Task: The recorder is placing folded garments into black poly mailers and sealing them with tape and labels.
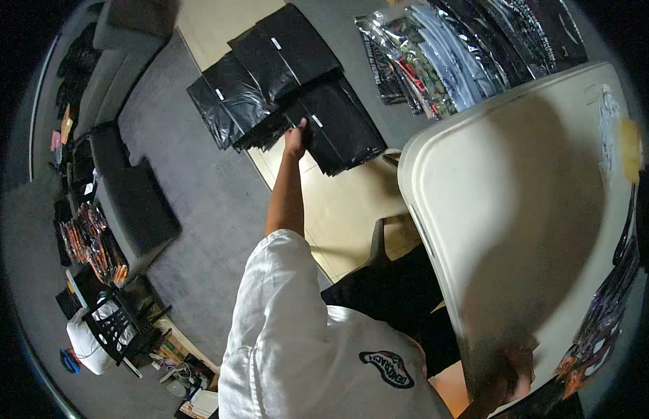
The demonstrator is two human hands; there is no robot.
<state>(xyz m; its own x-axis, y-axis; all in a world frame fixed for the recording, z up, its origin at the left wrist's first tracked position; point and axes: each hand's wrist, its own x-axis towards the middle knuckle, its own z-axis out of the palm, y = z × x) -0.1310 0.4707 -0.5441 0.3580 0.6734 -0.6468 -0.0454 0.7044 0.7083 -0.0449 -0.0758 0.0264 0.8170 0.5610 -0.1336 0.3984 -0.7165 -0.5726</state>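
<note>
My left hand (295,140) is stretched out over the floor, at the near left edge of a stack of black plastic-wrapped packets (345,123). Its thumb points up along the stack's side and its other fingers are mostly hidden. Two more black stacks, one to the left (225,99) and one behind (285,50), lie against it; each bears a small white label. At the bottom right, in shadow, my right hand (518,372) is at the near edge of a white plastic table (486,183); its fingers are blurred and dark.
Clear-bagged folded garments (450,57) lie beyond the table. More bagged items (591,324) and a yellow object (629,149) are along its right side. Left are a grey sofa (141,209), orange-and-black packets (94,241) and a black chair (115,324). A dark chair leg or frame (378,243) stands beside the table.
</note>
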